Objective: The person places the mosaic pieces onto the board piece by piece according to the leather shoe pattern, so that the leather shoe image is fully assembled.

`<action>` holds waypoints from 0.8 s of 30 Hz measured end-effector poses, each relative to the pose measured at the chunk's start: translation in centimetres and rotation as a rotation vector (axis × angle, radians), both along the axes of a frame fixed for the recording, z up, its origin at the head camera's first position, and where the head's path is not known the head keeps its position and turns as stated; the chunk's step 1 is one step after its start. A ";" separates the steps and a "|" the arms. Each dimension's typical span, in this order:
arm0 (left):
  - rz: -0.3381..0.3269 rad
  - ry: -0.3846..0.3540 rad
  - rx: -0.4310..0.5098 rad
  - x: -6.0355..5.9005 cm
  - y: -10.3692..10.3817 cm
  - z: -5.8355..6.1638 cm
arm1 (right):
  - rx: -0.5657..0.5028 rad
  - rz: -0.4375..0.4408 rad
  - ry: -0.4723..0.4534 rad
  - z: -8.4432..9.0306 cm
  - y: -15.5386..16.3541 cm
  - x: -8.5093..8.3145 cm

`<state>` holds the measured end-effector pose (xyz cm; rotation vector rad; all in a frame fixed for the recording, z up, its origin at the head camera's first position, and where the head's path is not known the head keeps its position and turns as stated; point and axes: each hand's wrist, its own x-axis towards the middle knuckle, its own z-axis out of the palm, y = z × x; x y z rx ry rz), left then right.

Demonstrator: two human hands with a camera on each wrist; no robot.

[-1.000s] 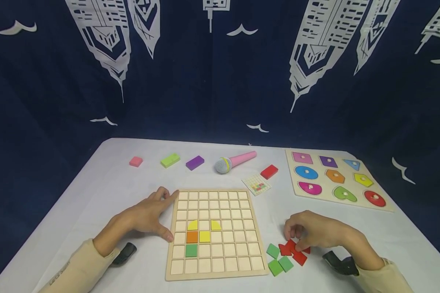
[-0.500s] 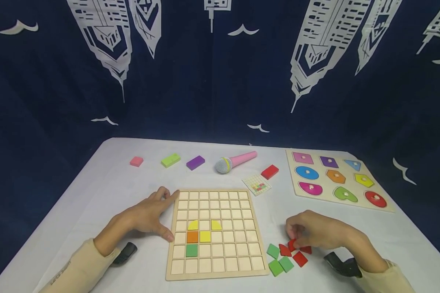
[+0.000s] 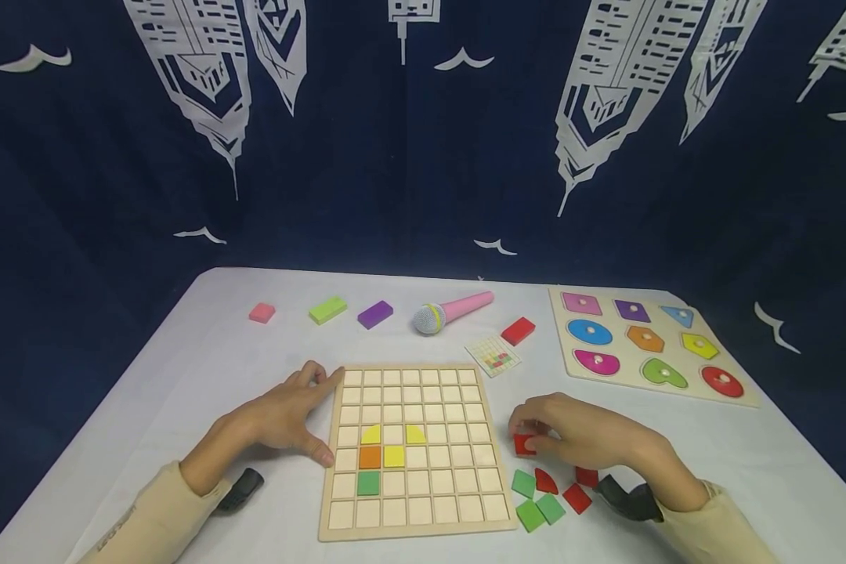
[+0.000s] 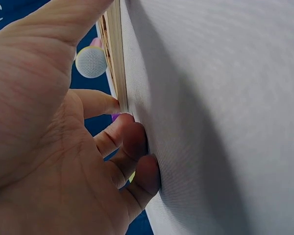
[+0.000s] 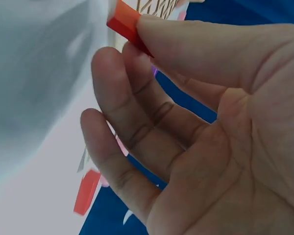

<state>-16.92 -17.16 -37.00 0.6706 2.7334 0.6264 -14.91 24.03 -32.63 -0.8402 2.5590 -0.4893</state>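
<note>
My left hand (image 3: 285,407) rests at the left side of a wooden grid board (image 3: 451,513), index fingertip at its upper left corner and thumb lower on that edge. In the left wrist view, the other fingers of this hand touch the white cloth beside the board (image 4: 118,58). A red square tile (image 3: 524,445) is pinched between thumb and fingers of my right hand (image 3: 578,429), just right of the board. The right wrist view shows the pinched tile (image 5: 125,22) from its edge. On the board lie an orange tile (image 3: 370,457), a green tile (image 3: 368,483) and several yellow tiles (image 3: 393,456).
Loose green tiles (image 3: 531,516) and red tiles (image 3: 576,498) lie right of the board. A pattern card (image 3: 492,356), a red block (image 3: 518,330) and a pink toy microphone (image 3: 465,305) are behind it. A shape puzzle (image 3: 627,376) lies at the back right.
My right hand has taken a red square tile from the loose pile and moved it left, toward the board. My left hand has stayed at the board's edge.
</note>
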 end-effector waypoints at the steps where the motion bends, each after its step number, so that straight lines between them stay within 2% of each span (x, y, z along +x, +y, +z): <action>1: -0.002 0.002 0.001 0.0 0.0 0.0 | -0.008 0.019 0.007 0.0 -0.4 -0.1; 12: -0.006 0.000 -0.006 0.0 -0.1 -0.1 | -0.097 0.240 0.074 -0.3 -5.6 -1.1; 24: -0.017 0.005 0.002 -0.1 -0.2 -0.1 | -0.102 0.311 0.067 -0.3 -10.2 -0.9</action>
